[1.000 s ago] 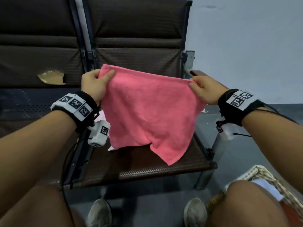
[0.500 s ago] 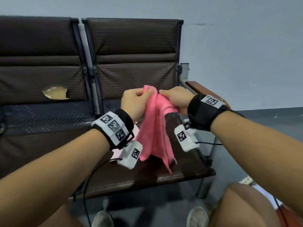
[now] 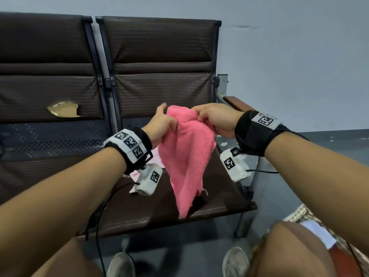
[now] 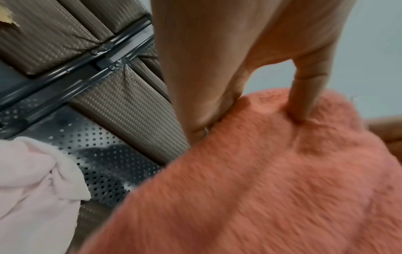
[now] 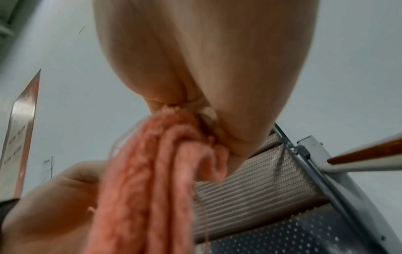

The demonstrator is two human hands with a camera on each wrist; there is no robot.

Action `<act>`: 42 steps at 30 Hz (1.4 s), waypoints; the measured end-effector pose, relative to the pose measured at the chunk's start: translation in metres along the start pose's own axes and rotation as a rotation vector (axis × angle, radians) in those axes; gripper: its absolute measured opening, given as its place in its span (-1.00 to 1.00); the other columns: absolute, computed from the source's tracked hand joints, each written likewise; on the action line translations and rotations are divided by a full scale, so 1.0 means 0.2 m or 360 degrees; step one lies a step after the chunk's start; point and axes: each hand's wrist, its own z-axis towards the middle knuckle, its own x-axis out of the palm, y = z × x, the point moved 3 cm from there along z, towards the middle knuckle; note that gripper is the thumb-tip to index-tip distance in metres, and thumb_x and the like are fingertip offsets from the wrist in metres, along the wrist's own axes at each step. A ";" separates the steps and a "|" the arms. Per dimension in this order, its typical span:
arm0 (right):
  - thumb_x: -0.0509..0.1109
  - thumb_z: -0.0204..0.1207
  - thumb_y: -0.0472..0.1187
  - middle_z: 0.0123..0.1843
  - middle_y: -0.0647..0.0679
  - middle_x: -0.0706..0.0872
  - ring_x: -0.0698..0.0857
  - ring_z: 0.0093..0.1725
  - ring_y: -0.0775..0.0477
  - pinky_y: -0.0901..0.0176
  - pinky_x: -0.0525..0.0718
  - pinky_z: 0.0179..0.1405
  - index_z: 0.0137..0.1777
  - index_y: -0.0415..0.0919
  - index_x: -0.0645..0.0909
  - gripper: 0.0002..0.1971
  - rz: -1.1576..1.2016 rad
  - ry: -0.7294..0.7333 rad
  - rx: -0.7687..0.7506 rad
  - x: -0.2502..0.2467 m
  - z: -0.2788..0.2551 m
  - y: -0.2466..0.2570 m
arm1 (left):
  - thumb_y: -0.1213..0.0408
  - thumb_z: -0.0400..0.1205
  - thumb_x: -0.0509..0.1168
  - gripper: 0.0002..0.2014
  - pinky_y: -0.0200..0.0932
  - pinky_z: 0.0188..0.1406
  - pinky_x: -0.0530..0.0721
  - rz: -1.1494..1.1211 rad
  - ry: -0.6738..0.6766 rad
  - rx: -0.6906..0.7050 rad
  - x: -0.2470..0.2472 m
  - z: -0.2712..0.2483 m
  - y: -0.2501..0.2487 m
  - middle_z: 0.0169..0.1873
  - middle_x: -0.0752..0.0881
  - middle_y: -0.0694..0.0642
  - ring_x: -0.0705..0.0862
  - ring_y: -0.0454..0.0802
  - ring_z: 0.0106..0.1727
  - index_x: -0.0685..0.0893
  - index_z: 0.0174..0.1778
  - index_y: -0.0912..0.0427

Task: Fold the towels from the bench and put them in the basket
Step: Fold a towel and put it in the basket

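A pink towel hangs doubled over the right seat of the brown bench, its lower tip near the seat's front edge. My left hand pinches its upper left edge, and in the left wrist view the thumb presses into the pile of the pink towel. My right hand pinches the bunched top corners, which gather at the fingertips of the right hand as folds of pink towel. The two hands nearly touch. A woven basket stands at the lower right, partly hidden by my knee.
A pale pink cloth lies crumpled on the seat, behind my left wrist. The left backrest has a torn patch. A wooden armrest ends the bench on the right. Something white lies in the basket. My shoes and knees are below.
A second ago the towel was stretched wide between my hands. They came together, doubling it, and now stay close while the towel hangs narrower and a left finger has lifted.
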 end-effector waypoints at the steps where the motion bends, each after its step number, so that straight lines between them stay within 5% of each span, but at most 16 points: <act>1: 0.02 0.42 -0.57 -0.03 -0.27 0.68 0.59 -0.09 -0.21 0.03 0.56 -0.18 0.00 -0.29 0.74 -0.54 -0.0012 -0.0019 -0.0029 -0.02 0.01 0.00 | 0.59 0.29 0.18 -0.26 -0.07 -0.02 0.57 -0.0048 0.0178 -0.0044 0.00 0.00 -0.01 0.03 0.65 0.26 0.62 0.12 0.01 0.49 0.50 0.34; 4: 0.23 0.54 -0.38 -0.07 -0.08 0.79 0.72 -0.06 -0.07 -0.01 0.65 0.02 -0.12 -0.11 0.78 -0.71 -0.0177 -0.0110 -0.0100 -0.10 0.05 -0.01 | 0.48 0.40 0.39 -0.50 0.03 0.17 0.61 0.0021 0.0341 -0.0125 -0.05 0.03 -0.02 0.16 0.70 0.35 0.67 0.17 0.13 0.68 0.31 0.39; 6: 0.51 0.52 -0.02 -0.10 0.01 0.83 0.81 -0.12 -0.01 0.09 0.77 -0.11 -0.09 -0.03 0.79 -0.89 -0.0442 -0.0104 -0.0083 -0.17 0.07 -0.03 | 0.53 0.50 0.43 -0.58 0.04 0.19 0.67 0.0038 0.0299 -0.0088 -0.07 0.07 -0.03 0.19 0.74 0.34 0.72 0.17 0.14 0.69 0.31 0.35; 7: 0.59 0.42 0.10 -0.13 0.04 0.84 0.83 -0.16 0.02 0.17 0.78 -0.23 -0.09 0.00 0.79 -0.79 -0.0660 -0.0115 -0.0056 -0.21 0.08 -0.04 | 0.57 0.51 0.42 -0.64 0.03 0.13 0.70 0.0043 0.0289 -0.0063 -0.08 0.10 -0.04 0.10 0.76 0.29 0.73 0.16 0.09 0.71 0.23 0.30; 9: 0.66 0.31 0.16 -0.25 0.08 0.81 0.80 -0.26 0.05 0.31 0.68 -0.45 -0.22 0.02 0.78 -0.75 -0.1115 -0.0158 0.0021 -0.28 0.12 -0.06 | 0.62 0.50 0.43 -0.70 0.00 0.00 0.71 0.0083 0.0248 -0.0046 -0.09 0.16 -0.04 -0.08 0.74 0.18 0.72 0.11 0.00 0.67 0.04 0.18; 11: 0.65 0.34 0.11 -0.32 0.10 0.76 0.73 -0.28 0.08 0.33 0.55 -0.48 -0.30 0.01 0.76 -0.78 -0.1360 -0.0274 0.0041 -0.33 0.16 -0.08 | 0.62 0.50 0.45 -0.67 0.02 0.12 0.73 0.0162 0.0182 -0.0014 -0.10 0.22 -0.04 -0.03 0.76 0.21 0.73 0.12 0.07 0.70 0.12 0.25; 13: 0.59 0.41 -0.01 -0.33 0.07 0.70 0.68 -0.25 0.01 0.27 0.50 -0.44 -0.35 -0.03 0.71 -0.80 -0.1308 -0.0477 -0.0017 -0.38 0.20 -0.09 | 0.57 0.49 0.48 -0.68 0.03 0.20 0.74 0.0234 0.0082 0.0080 -0.10 0.27 -0.05 0.05 0.79 0.29 0.75 0.11 0.08 0.75 0.17 0.33; 16: 0.52 0.49 -0.09 -0.36 0.08 0.65 0.63 -0.31 0.05 0.25 0.50 -0.40 -0.37 -0.01 0.64 -0.78 -0.0885 -0.0778 -0.0197 -0.43 0.24 -0.10 | 0.50 0.48 0.53 -0.83 -0.07 0.01 0.75 0.0232 -0.0102 0.0282 -0.13 0.33 -0.09 -0.14 0.81 0.16 0.76 0.00 -0.11 0.81 -0.07 0.19; 20: 0.41 0.59 -0.05 -0.28 0.10 0.65 0.61 -0.31 0.15 0.25 0.58 -0.31 -0.18 0.01 0.59 -0.86 -0.0556 -0.0883 -0.0424 -0.41 0.26 -0.11 | 0.44 0.46 0.57 -0.81 -0.08 -0.04 0.74 0.0182 -0.0234 0.0401 -0.19 0.35 -0.11 -0.21 0.77 0.10 0.73 0.00 -0.13 0.72 -0.25 0.09; 26: 0.30 0.68 -0.03 -0.13 -0.01 0.70 0.67 -0.17 -0.02 0.02 0.64 -0.12 0.08 -0.06 0.50 -0.87 -0.0764 -0.0478 -0.0303 -0.24 0.25 -0.40 | 0.43 0.56 0.48 -0.71 -0.35 -0.46 0.51 0.0729 -0.0081 0.0209 -0.22 0.22 0.20 -0.46 0.58 0.03 0.54 -0.20 -0.45 0.56 -0.40 0.13; 29: 0.33 0.69 -0.13 -0.04 -0.17 0.79 0.70 -0.12 -0.03 -0.03 0.67 -0.01 0.10 -0.15 0.64 -0.87 -0.0883 -0.0038 -0.0033 -0.14 0.21 -0.64 | 0.42 0.60 0.43 -0.76 -0.31 -0.36 0.53 0.1162 0.0209 -0.0049 -0.21 0.11 0.48 -0.38 0.61 0.05 0.56 -0.08 -0.32 0.55 -0.30 0.12; 31: 0.33 0.70 -0.14 -0.10 -0.28 0.79 0.71 -0.16 -0.12 -0.09 0.70 0.01 0.02 -0.33 0.68 -0.77 -0.0879 0.0276 0.0199 -0.07 0.16 -0.79 | 0.42 0.61 0.42 -0.86 -0.13 -0.09 0.63 0.1258 0.0429 -0.0279 -0.21 0.04 0.66 -0.24 0.64 0.13 0.61 0.05 -0.15 0.57 -0.09 0.19; 34: 0.32 0.72 -0.18 -0.28 -0.05 0.77 0.71 -0.36 0.04 0.23 0.69 -0.33 0.11 -0.43 0.67 -0.73 -0.0581 0.0542 0.0523 0.01 0.08 -0.96 | 0.48 0.65 0.36 -0.76 0.18 0.19 0.72 0.0982 0.0800 -0.0678 -0.19 -0.06 0.85 -0.01 0.67 0.27 0.67 0.16 0.01 0.59 0.22 0.42; 36: 0.31 0.72 -0.25 -0.29 -0.03 0.78 0.74 -0.41 0.08 0.27 0.70 -0.44 0.21 -0.42 0.65 -0.77 -0.0324 0.0616 0.0686 0.05 0.06 -1.02 | 0.46 0.68 0.33 -0.73 0.03 0.06 0.81 0.0900 0.0945 -0.0863 -0.19 -0.10 0.89 0.03 0.74 0.29 0.75 0.11 -0.02 0.63 0.29 0.42; 42: 0.47 0.60 -0.22 -0.10 -0.17 0.68 0.64 -0.20 -0.05 0.12 0.61 -0.19 0.23 -0.32 0.68 -0.74 -0.0227 0.0362 0.0754 0.04 0.21 -1.04 | 0.45 0.58 0.33 -0.87 -0.20 -0.35 0.69 0.0743 0.0575 -0.0873 -0.22 0.03 0.89 -0.22 0.70 0.24 0.66 0.02 -0.30 0.67 0.02 0.30</act>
